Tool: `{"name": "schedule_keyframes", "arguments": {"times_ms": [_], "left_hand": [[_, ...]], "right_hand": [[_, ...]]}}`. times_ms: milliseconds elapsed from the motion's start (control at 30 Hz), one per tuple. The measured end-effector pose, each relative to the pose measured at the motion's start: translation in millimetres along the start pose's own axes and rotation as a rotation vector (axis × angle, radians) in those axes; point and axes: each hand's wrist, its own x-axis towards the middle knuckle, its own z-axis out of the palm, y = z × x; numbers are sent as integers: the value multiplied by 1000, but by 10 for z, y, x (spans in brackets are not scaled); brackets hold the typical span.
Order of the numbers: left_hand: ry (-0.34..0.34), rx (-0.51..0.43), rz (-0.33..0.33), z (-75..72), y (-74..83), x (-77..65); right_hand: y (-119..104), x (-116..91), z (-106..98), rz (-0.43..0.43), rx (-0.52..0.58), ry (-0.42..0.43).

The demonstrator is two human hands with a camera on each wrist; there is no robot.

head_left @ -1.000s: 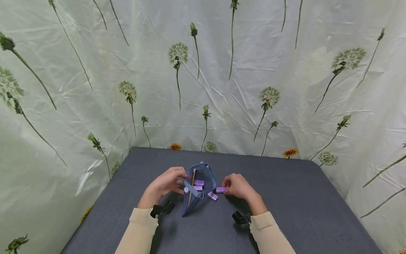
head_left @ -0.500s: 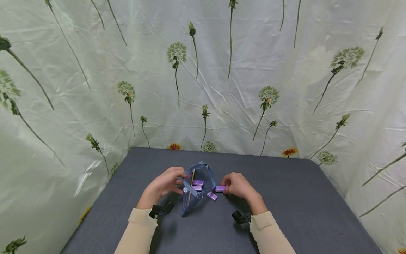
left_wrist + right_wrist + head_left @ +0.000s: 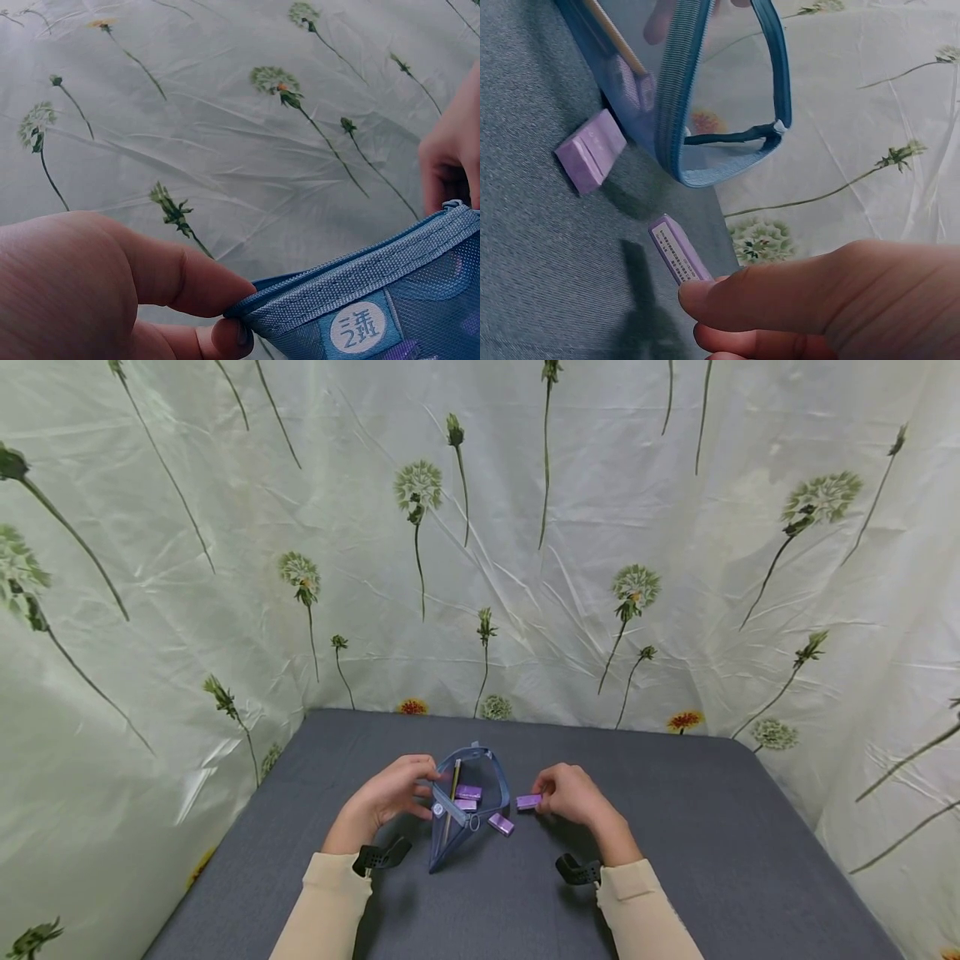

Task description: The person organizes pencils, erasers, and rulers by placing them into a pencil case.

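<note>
A blue mesh zipper pouch [image 3: 495, 802] stands with its mouth gaping, a pencil [image 3: 456, 777] and purple blocks [image 3: 468, 792] inside it. At the pouch's corner, my left hand [image 3: 397, 789] pinches the zipper edge between thumb and finger, plain in the left wrist view by the round white badge [image 3: 358, 328]. To the right of the mouth, my right hand [image 3: 573, 795] pinches a small purple block [image 3: 676, 251] with fine print along one side. Its far end points toward the pouch, with a gap between. Another purple block [image 3: 592, 150] lies on the table against the pouch's side.
A grey cloth-covered table [image 3: 675, 827] lies under everything. Behind it and along the sides hangs a pale curtain [image 3: 360, 527] printed with dandelions. Each wrist carries a black camera mount [image 3: 577, 870].
My right hand has shifted a little to the right, taking the pinched purple block away from the pouch's rim. The left hand and pouch stay in place.
</note>
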Motion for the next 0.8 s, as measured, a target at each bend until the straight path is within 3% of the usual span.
{"name": "schedule_keyframes", "arguments": {"times_ms": [300,800], "left_hand": [[-4,4,8,8,6,-14],[0,-9,6,-9,-12,10]], "right_hand": [[22,-33,-71,-15,8,52],[-138,-70,-191,-18,47,75]]}}
